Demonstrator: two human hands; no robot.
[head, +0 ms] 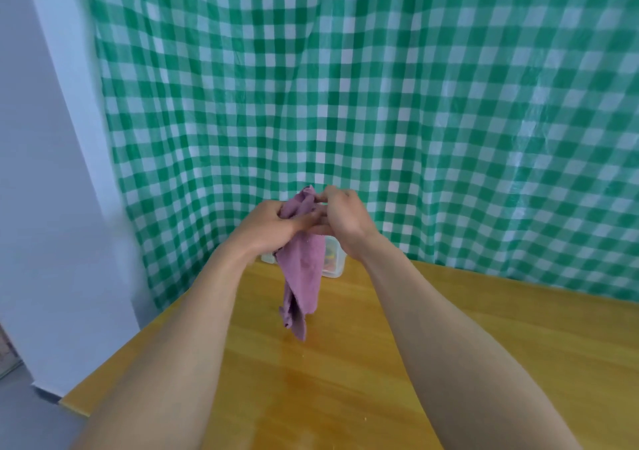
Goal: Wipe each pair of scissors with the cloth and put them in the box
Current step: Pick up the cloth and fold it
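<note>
1. Head view, the relation that matters: both hands are raised over the bench [449, 346] and meet at the top of the cloth [302, 270]. The box [337, 271] lies beyond and below them, on the far side of the bench, just behind the hanging cloth and slightly to its right. The right hand [345, 221] is the nearer one to the box, so we judge it better placed for a drop into it.

2. Fingers: the left hand [273, 225] grips the bunched upper part of the cloth, with its fingers [304, 223] curled around the fabric. The right-hand fingers [332, 194] are curled and pinch the top fold from the right. The two hands are touching or nearly so.

3. Scissors: we cannot see a pair plainly. If one is being wiped, it is hidden inside the fold between the hands, and we cannot tell which way its long axis runs.

4. The cloth: it is mauve and soft, like a towel. It hangs in a long, narrow, twisted strip from the hands, with its ragged lower end just above or brushing the bench.

5. The box: it is clear plastic, low and open-topped, and mostly hidden by the cloth. The coloured shapes [331, 259] inside may be scissor handles, but they are too small to tell.

6. Surroundings: a green checked curtain [432, 104] hangs behind the bench, and a white wall [52, 173] stands to the left.
</note>
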